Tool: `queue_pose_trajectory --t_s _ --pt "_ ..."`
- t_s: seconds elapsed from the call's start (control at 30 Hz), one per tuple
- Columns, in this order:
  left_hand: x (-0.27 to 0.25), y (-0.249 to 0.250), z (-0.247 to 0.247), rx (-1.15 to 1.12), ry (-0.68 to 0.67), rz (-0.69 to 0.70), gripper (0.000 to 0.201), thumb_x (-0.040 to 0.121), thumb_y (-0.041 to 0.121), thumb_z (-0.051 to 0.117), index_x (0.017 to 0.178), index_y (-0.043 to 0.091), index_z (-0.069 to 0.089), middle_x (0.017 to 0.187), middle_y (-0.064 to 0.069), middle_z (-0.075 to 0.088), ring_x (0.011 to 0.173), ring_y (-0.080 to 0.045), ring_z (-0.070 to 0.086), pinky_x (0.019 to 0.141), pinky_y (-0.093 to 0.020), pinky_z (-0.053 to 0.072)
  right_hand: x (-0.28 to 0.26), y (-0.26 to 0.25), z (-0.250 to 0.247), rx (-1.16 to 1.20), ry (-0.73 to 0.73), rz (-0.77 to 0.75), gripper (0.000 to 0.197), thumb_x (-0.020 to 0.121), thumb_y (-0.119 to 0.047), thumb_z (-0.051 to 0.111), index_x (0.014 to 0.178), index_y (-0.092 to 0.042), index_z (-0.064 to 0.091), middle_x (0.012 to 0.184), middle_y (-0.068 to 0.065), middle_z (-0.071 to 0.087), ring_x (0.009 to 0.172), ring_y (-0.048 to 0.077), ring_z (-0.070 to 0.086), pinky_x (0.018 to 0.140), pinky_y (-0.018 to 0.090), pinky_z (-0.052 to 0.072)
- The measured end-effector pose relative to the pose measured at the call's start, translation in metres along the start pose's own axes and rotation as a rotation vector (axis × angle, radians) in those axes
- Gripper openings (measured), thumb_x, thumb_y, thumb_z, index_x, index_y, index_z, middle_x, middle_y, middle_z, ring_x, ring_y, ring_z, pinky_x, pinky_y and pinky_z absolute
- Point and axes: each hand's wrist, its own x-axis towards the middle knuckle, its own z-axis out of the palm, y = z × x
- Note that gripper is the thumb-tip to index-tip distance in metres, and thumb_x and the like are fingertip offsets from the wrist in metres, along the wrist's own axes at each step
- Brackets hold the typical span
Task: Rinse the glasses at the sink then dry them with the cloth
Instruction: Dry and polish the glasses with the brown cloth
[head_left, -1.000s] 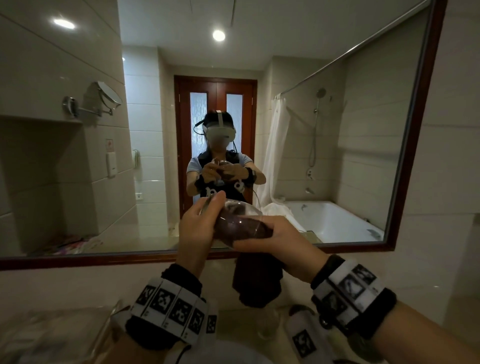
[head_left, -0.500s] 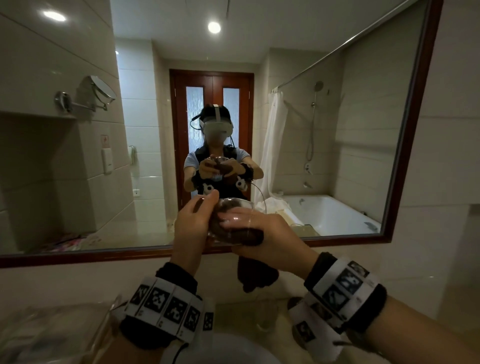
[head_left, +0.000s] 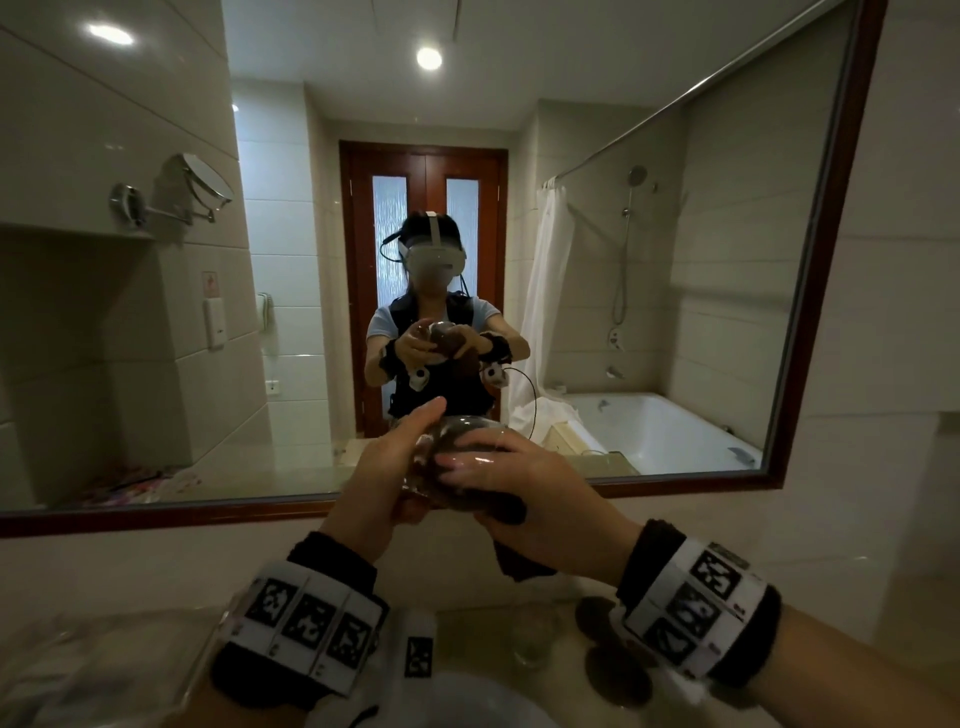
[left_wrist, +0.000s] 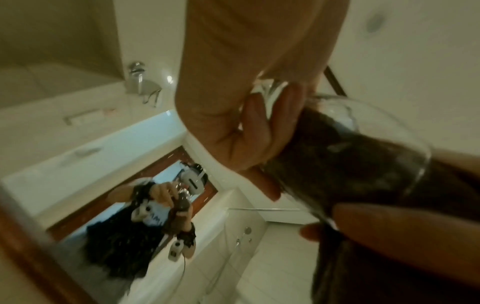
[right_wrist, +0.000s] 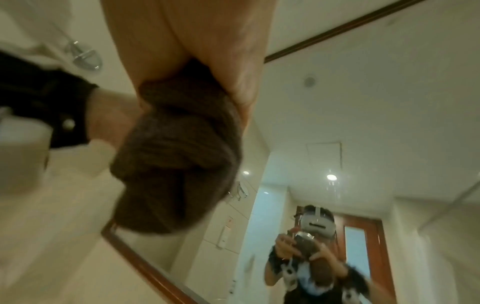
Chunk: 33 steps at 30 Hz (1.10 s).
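I hold a clear stemmed glass (head_left: 470, 428) at chest height in front of the mirror. My left hand (head_left: 387, 467) grips it at the bowl's left side, thumb pointing up. A dark brown cloth (head_left: 501, 506) is stuffed into the bowl and its end hangs below. My right hand (head_left: 519, 480) curls over the bowl and holds the cloth at the mouth. The left wrist view shows the glass (left_wrist: 384, 135) filled with the cloth (left_wrist: 337, 164) beside my left fingers (left_wrist: 259, 127). In the right wrist view the bunched cloth (right_wrist: 176, 156) hangs under my right palm (right_wrist: 182, 37).
A second clear glass (head_left: 532, 636) stands on the counter below my hands. The white sink (head_left: 467, 701) lies at the bottom edge. A clear plastic-wrapped tray (head_left: 78, 670) sits at the left. The framed mirror (head_left: 156, 517) covers the wall ahead.
My right hand has turned over the top of the bowl and pressed the cloth further in. The hanging end of the cloth has become shorter. The left hand keeps its grip.
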Motion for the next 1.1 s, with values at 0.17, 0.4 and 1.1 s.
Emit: queue_pose_trajectory --t_s 0.17,0.4,1.1 --pt "-0.011 -0.013 0.001 0.113 0.047 0.387 0.014 0.090 0.033 0.054 0.092 0.019 0.059 0.086 -0.002 0.061 0.075 -0.017 0.058 0.059 -0.029 0.048 0.001 -0.002 -0.022 0.676 -0.196 0.528 0.040 0.077 0.005 0.066 0.112 -0.015 0.064 0.103 -0.010 0.067 0.094 0.000 0.063 0.086 0.016 0.051" --pt "0.004 -0.018 -0.015 0.151 -0.136 -0.041 0.054 0.079 0.064 0.046 0.072 0.015 0.067 0.064 -0.010 0.061 0.049 -0.012 0.051 0.046 -0.019 0.038 -0.007 -0.001 -0.008 0.135 -0.169 0.303 0.032 0.080 -0.004 0.064 0.111 -0.013 0.064 0.113 -0.001 0.063 0.106 0.003 0.055 0.093 0.017 0.045" --pt "0.023 -0.017 -0.018 -0.056 -0.230 -0.122 0.057 0.079 0.068 0.047 0.085 0.017 0.070 0.060 -0.004 0.057 0.047 -0.014 0.054 0.049 -0.021 0.034 0.001 0.009 -0.007 -0.104 -0.132 0.040 0.044 0.079 -0.001 0.064 0.120 -0.016 0.060 0.136 0.003 0.047 0.129 0.014 0.039 0.105 0.021 0.037"
